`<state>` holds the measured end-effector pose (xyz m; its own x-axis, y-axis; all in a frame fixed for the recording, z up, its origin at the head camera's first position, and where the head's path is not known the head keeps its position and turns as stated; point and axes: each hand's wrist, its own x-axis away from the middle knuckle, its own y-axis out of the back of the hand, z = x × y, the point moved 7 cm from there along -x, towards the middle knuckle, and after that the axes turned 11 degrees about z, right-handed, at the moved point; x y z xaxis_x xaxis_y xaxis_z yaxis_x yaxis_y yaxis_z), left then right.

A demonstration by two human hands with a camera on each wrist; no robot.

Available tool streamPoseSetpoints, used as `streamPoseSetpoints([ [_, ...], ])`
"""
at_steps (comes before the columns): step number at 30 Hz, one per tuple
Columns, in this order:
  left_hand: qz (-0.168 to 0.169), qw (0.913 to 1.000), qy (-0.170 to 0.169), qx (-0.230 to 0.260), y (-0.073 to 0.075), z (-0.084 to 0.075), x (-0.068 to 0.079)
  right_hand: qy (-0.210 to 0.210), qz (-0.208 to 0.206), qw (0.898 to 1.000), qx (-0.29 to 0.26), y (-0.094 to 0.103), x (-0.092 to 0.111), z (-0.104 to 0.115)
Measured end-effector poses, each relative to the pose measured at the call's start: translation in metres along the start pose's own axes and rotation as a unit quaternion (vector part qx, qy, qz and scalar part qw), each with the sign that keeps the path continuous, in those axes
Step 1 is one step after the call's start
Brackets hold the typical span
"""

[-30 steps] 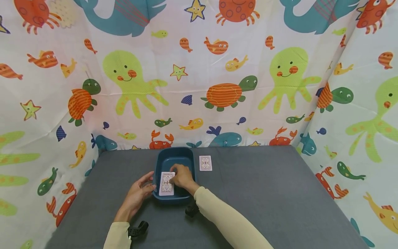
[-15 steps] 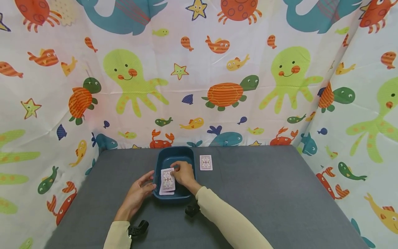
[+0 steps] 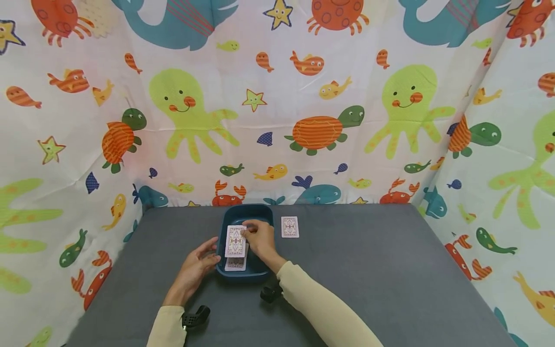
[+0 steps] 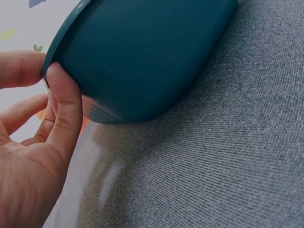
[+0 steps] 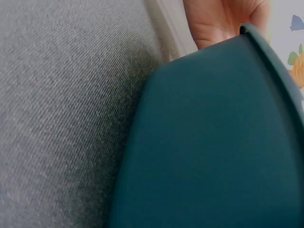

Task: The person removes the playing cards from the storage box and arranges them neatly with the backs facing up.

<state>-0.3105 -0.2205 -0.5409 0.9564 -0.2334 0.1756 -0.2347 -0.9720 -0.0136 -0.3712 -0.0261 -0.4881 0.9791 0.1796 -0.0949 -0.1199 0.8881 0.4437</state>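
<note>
A dark teal plastic bin (image 3: 250, 275) stands on the grey cloth. My right hand (image 3: 262, 239) reaches in over its right side and pinches the right edge of a playing card (image 3: 235, 242), patterned back up. Below that card, more cards (image 3: 235, 264) show inside the bin. My left hand (image 3: 196, 270) is at the bin's left side, with thumb (image 4: 65, 88) and fingertips touching the rim in the left wrist view. The right wrist view shows the bin's outer wall (image 5: 213, 137) and part of my left hand (image 5: 216, 21) beyond it; my right hand is hidden there.
One playing card (image 3: 290, 227) lies patterned side up on the grey cloth (image 3: 364, 270), right of the bin. A curtain printed with sea animals (image 3: 316, 130) hangs at the back and sides. Black wrist cameras (image 3: 197, 316) sit on both wrists.
My right hand has drawn the pinched card upward and away from the cards under it, uncovering their lower part. My left hand stays at the bin's rim. The view has shifted slightly.
</note>
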Motion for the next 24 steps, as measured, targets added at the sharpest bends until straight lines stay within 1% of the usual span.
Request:
streamPoseSetpoints([
  [5,-0.004,1.0000,0.004,0.004,-0.001,0.002,0.000,0.009,-0.001,1.000,-0.024,0.005,0.004,0.004],
  [10,-0.008,0.9999,0.013,-0.004,0.000,0.005,0.000,0.023,0.000,0.998,-0.054,0.013,0.011,0.007],
  [11,-0.009,0.9999,0.013,-0.005,0.000,0.005,0.000,0.030,0.000,0.998,-0.060,0.015,0.012,0.008],
  [15,-0.008,0.9999,0.009,-0.005,0.000,0.004,0.000,0.033,0.001,0.997,-0.069,0.023,0.019,0.011],
  [24,-0.007,0.9998,0.009,-0.014,0.000,0.003,0.000,0.052,-0.019,0.994,-0.095,0.054,0.037,0.027],
])
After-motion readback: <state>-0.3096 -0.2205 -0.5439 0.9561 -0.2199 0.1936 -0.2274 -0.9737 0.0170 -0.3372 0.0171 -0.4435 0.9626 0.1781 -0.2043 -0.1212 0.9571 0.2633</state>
